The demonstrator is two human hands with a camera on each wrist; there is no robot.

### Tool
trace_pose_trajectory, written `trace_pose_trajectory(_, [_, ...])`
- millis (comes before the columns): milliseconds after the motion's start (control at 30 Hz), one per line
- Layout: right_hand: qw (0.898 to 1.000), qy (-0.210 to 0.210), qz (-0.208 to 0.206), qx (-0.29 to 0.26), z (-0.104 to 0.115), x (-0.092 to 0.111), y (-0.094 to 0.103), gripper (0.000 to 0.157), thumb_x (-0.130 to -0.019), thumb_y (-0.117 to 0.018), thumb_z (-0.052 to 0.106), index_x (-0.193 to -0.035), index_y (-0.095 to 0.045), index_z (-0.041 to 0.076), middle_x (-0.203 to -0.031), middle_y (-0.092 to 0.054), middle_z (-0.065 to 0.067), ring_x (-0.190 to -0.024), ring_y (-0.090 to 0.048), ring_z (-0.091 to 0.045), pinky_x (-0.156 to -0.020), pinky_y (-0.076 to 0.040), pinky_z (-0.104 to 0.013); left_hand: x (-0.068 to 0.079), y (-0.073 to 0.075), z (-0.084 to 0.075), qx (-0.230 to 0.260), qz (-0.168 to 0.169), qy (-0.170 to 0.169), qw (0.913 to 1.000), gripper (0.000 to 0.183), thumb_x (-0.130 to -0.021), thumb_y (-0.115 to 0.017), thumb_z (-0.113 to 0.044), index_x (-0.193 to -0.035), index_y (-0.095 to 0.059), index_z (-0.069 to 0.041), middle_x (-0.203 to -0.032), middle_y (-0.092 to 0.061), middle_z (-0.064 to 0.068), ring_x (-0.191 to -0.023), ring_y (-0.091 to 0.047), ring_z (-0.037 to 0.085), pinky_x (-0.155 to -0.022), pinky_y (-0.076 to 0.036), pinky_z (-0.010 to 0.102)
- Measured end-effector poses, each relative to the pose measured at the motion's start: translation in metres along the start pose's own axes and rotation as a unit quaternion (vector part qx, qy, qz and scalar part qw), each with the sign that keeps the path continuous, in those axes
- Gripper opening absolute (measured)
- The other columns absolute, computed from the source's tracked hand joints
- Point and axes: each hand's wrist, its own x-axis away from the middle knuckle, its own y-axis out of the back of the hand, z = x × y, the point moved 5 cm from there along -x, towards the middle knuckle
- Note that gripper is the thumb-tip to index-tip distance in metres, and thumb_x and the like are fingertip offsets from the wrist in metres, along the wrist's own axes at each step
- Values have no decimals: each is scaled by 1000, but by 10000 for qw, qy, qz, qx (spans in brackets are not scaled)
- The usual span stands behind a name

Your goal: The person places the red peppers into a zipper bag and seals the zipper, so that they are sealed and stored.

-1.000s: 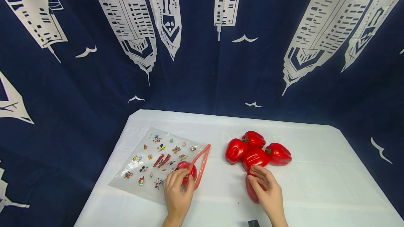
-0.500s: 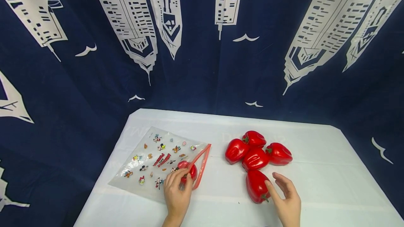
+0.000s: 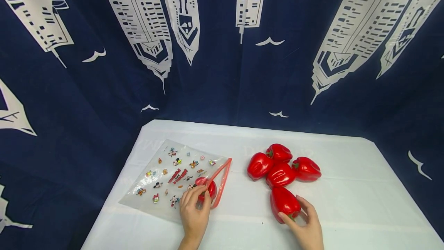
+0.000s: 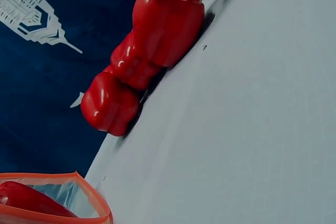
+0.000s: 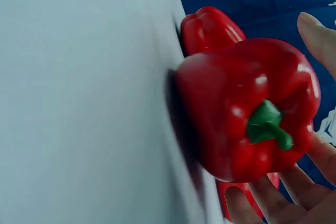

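Note:
A clear plastic zip bag [image 3: 187, 171] with cartoon prints and an orange-red rim lies at the left in the head view. My left hand [image 3: 195, 211] pinches the near part of its opening, which stands apart. Inside the bag's mouth is a red bell pepper [image 4: 34, 202], partly hidden by the rim. At the right, my right hand [image 3: 306, 221] is spread around the stem end of the nearest bell pepper [image 3: 284, 203]. In the right wrist view its fingers reach along one side of this pepper, and the thumb [image 5: 317, 38] stands off the other side.
Several more red bell peppers [image 3: 280, 175] are clustered just beyond the nearest one. Everything rests on a white-covered table [image 3: 360, 188]. Behind the table's far edge hangs a navy cloth [image 3: 215, 95] printed with white buildings and birds.
My right hand first moved right, off the nearest pepper, baring it, then came back left to its stem end. The left hand and bag have stayed in place.

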Motion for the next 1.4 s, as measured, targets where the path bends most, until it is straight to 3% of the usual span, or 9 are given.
trace_pose_trajectory(167, [9994, -277, 189, 98, -15, -4, -10, 101, -71, -75, 54, -146, -23, 11, -141, -33, -17, -121, -37, -38, -89, -46, -50, 0, 0, 0, 33, 15, 27, 10000, 18, -69, -72, 2, -86, -72, -5, -91, -70, 5, -86, -60, 22, -80, -37, 32])
trace_pose_trajectory(333, [9984, -423, 375, -51, -15, -4, -12, 109, -69, -76, 55, -149, -15, 12, -142, -30, -20, -120, -37, -41, -87, -46, -54, 0, 1, -1, 13, 2, 20, 10000, 18, -69, -72, 2, -85, -72, -5, -91, -70, 4, -86, -60, 22, -80, -37, 32])
trace_pose_trajectory(533, [9972, -522, 491, -209, -19, -9, -15, 126, -55, -81, 61, -148, -10, 15, -141, -30, -19, -123, -36, -41, -90, -43, -55, 0, 1, -1, 6, 20, 35, 10000, 18, -69, -72, 2, -85, -72, -5, -91, -70, 4, -86, -60, 22, -78, -37, 31])
trace_pose_trajectory(700, [9982, -395, 392, -211, -17, -9, -14, 117, -58, -81, 57, -143, -15, 11, -138, -31, -20, -122, -37, -42, -92, -41, -55, 1, 1, 0, -29, 24, 26, 10000, 17, -69, -73, 1, -85, -72, -6, -91, -70, 3, -86, -60, 21, -76, -36, 29])
trace_pose_trajectory(833, [9995, -35, 242, -198, 0, -4, -9, 104, -68, -80, 47, -144, -19, 11, -138, -34, -17, -120, -39, -40, -92, -43, -52, 1, 1, 0, -24, 33, 40, 10000, 18, -69, -73, 1, -85, -72, -6, -91, -70, 2, -85, -59, 20, -76, -37, 30])
trace_pose_trajectory(933, [9985, 248, 366, -327, 21, 2, -5, 96, -74, -79, 39, -146, -20, 13, -138, -34, -17, -119, -41, -40, -91, -43, -52, 0, 1, 0, -5, 40, 48, 10000, 19, -69, -73, 2, -86, -72, -6, -91, -70, 2, -86, -59, 19, -76, -37, 30])
trace_pose_trajectory(1233, [9932, 861, 631, -468, 63, 8, -11, 93, -76, -79, 32, -147, -22, 15, -142, -33, -15, -123, -38, -35, -92, -44, -51, -2, 2, -2, 7, 52, 64, 10000, 18, -69, -74, 2, -85, -72, -6, -90, -70, 3, -85, -60, 21, -82, -38, 33])
trace_pose_trajectory(1400, [9894, 1059, 635, -766, 79, 9, -22, 87, -73, -81, 26, -139, -26, 10, -136, -43, -14, -122, -45, -28, -89, -47, -31, -2, 2, -3, 0, 48, 68, 10000, 18, -69, -74, 3, -84, -72, -6, -89, -70, 3, -84, -60, 21, -85, -39, 36])
